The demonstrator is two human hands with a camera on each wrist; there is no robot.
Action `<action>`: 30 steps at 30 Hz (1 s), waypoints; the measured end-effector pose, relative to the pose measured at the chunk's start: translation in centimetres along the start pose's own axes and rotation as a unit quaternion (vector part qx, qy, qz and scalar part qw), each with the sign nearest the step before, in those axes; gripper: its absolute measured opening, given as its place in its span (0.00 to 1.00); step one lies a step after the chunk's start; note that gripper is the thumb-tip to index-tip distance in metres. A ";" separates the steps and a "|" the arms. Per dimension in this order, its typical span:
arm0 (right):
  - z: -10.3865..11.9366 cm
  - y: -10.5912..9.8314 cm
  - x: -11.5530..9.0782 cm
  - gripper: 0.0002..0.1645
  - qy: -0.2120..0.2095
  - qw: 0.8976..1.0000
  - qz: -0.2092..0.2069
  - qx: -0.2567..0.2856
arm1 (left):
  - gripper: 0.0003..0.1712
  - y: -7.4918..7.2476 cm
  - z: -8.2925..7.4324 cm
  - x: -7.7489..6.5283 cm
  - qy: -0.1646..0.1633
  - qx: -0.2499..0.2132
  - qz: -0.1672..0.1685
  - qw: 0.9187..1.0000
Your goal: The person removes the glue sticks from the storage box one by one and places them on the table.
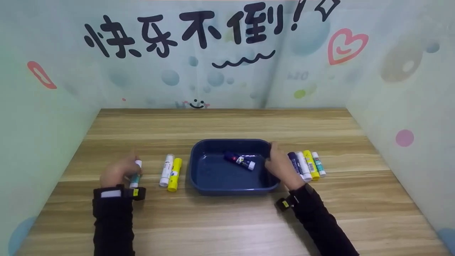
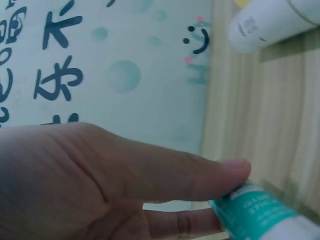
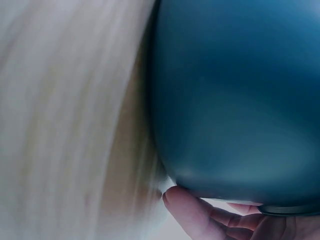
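My left hand (image 1: 115, 172) pinches a small teal and white glue stick (image 2: 260, 212) between thumb and fingers, at the left of the table. To its right lie a white glue stick (image 1: 166, 170) and a yellow glue stick (image 1: 174, 175), side by side. My right hand (image 1: 283, 166) grips the right wall of a dark blue plastic basin (image 1: 227, 191) at its rim. Inside the basin a dark blue glue stick (image 1: 241, 160) with a white end lies slantwise. The right wrist view shows the basin's outer wall close up, with fingertips (image 3: 182, 202) at the rim.
Right of the basin, a row of glue sticks lies side by side: dark blue (image 1: 294, 162), white (image 1: 304, 166), yellow (image 1: 311, 164) and teal and white (image 1: 319, 164). The wooden table (image 1: 220, 227) is bounded by printed panels (image 1: 142, 78) at the back and sides.
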State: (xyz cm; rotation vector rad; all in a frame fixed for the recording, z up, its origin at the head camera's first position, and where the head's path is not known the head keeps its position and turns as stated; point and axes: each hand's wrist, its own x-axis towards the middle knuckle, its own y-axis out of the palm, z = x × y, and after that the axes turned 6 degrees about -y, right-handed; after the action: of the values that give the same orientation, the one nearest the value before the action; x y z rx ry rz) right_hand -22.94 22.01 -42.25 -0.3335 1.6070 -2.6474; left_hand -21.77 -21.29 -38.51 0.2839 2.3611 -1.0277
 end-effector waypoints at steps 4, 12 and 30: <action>0.1 0.0 0.0 0.31 -0.002 1.000 -0.001 -0.013 | 0.18 0.3 0.1 0.4 -0.008 -0.002 -0.002 1.000; 0.1 0.0 0.0 0.32 0.000 1.000 0.000 -0.007 | 0.16 1.0 -0.9 0.5 -0.020 0.016 0.006 1.000; 0.0 0.0 -0.1 0.32 -0.007 1.000 -0.001 -0.002 | 0.26 2.3 -3.4 -0.5 -0.003 0.035 0.033 0.999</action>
State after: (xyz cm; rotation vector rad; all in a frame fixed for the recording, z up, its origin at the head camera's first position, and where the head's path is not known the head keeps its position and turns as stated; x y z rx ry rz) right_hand -22.80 22.01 -42.30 -0.3520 1.6101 -2.6367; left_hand -21.78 -17.21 -37.76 0.3813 2.2974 -1.0795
